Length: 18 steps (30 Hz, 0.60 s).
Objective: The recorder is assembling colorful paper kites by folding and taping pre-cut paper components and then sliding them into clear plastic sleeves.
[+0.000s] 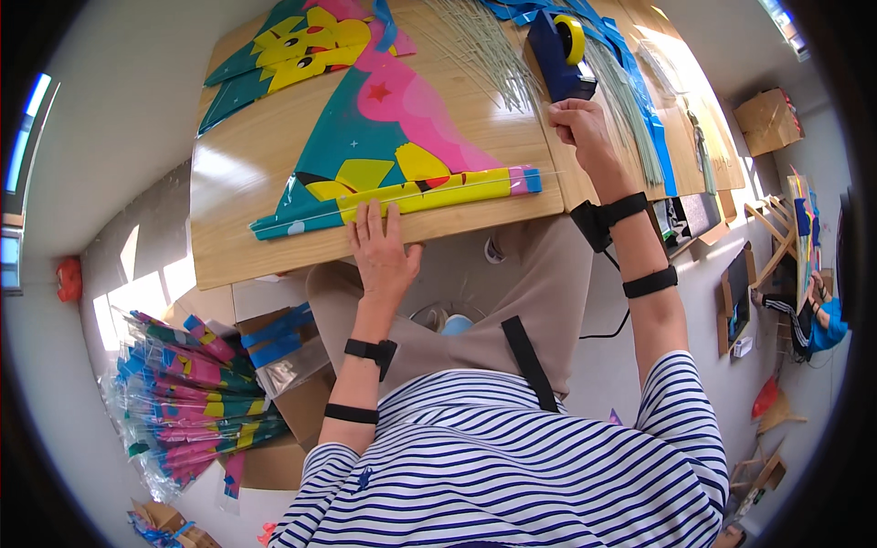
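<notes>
A triangular printed kite [365, 137] in teal, pink and yellow lies on the wooden table [493, 215]. Its near edge is rolled or folded into a narrow band [429, 194], with a thin pale stick along it. My left hand [384, 260] rests on that band with its fingers stretched out, holding it down. To the right, my right hand [585, 128] is raised with thumb and fingers pinched, just in front of a blue tape dispenser [555, 59] carrying a yellow roll [572, 39]. Whatever the pinch holds is too small to make out.
More printed kites [301, 55] lie at the far left of the table. Several thin pale sticks [475, 46] and blue strips [639, 82] lie at the far right. Bagged printed pieces [201, 393] fan out by a cardboard box [292, 402] at lower left. Another person [827, 320] is at far right.
</notes>
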Each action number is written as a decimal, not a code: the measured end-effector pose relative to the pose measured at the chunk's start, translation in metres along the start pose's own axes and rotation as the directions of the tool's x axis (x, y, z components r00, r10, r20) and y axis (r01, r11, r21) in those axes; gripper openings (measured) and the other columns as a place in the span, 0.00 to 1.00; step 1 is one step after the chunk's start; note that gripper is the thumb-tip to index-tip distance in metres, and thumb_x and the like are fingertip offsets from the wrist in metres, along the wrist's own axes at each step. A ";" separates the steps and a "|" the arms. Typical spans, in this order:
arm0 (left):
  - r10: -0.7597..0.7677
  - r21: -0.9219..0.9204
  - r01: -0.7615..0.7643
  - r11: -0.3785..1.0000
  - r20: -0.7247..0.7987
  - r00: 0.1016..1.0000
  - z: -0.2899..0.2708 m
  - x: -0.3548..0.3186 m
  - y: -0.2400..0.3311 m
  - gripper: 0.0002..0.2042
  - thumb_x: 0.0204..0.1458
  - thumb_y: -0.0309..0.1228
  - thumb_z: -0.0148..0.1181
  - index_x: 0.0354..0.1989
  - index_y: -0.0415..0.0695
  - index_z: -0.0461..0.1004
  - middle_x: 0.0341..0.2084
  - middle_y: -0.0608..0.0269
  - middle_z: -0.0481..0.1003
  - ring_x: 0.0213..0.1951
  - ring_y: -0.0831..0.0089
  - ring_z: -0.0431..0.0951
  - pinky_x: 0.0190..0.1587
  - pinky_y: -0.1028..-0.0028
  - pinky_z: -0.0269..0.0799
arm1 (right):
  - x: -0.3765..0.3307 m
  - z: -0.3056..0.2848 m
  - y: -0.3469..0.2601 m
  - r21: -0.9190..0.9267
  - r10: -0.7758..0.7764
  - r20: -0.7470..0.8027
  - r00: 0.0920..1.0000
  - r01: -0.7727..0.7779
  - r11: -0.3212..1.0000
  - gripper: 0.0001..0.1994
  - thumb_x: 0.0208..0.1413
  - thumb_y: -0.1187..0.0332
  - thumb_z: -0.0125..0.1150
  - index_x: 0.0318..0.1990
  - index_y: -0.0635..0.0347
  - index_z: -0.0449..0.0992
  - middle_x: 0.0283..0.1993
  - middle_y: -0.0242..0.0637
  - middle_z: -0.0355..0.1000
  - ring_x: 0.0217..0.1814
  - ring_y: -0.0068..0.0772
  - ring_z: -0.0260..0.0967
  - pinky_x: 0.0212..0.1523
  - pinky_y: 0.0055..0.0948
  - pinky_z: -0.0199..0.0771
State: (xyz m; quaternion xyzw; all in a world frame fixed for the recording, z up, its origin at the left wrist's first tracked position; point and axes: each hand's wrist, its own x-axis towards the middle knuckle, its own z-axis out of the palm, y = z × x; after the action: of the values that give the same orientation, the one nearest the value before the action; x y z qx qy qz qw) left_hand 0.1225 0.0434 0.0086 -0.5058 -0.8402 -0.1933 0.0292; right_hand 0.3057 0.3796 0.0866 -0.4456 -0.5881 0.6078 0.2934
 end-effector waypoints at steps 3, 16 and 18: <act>-0.010 -0.035 0.009 0.999 -0.033 0.999 0.000 0.001 0.000 0.40 0.40 0.37 0.73 0.65 0.38 0.67 0.66 0.44 0.64 0.71 0.46 0.57 0.73 0.46 0.48 | -0.040 0.068 -0.014 0.047 0.100 0.289 0.952 -0.118 0.992 0.03 0.59 0.75 0.63 0.34 0.64 0.80 0.26 0.31 0.74 0.20 0.15 0.63 0.21 0.17 0.58; -0.019 -0.128 0.005 0.992 -0.103 0.995 0.003 0.001 -0.002 0.41 0.39 0.34 0.74 0.65 0.35 0.63 0.65 0.44 0.65 0.71 0.45 0.60 0.72 0.44 0.50 | -0.067 0.188 0.025 -0.418 0.245 0.427 0.871 -0.051 0.907 0.04 0.55 0.76 0.66 0.32 0.69 0.80 0.24 0.34 0.73 0.19 0.22 0.67 0.19 0.24 0.67; -0.023 -0.134 0.008 0.991 -0.107 0.994 0.003 0.001 -0.002 0.41 0.39 0.34 0.74 0.65 0.35 0.63 0.65 0.43 0.65 0.71 0.45 0.60 0.72 0.44 0.50 | -0.067 0.188 0.026 -0.443 0.253 0.421 0.871 -0.046 0.895 0.04 0.55 0.75 0.66 0.33 0.69 0.80 0.23 0.34 0.73 0.19 0.22 0.67 0.19 0.24 0.67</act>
State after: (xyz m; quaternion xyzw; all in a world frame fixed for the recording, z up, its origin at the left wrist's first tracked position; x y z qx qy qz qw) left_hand 0.1207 0.0448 0.0056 -0.4888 -0.8265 -0.2764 0.0394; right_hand 0.1723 0.2319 0.0572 -0.3833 -0.7206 0.5778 -0.0087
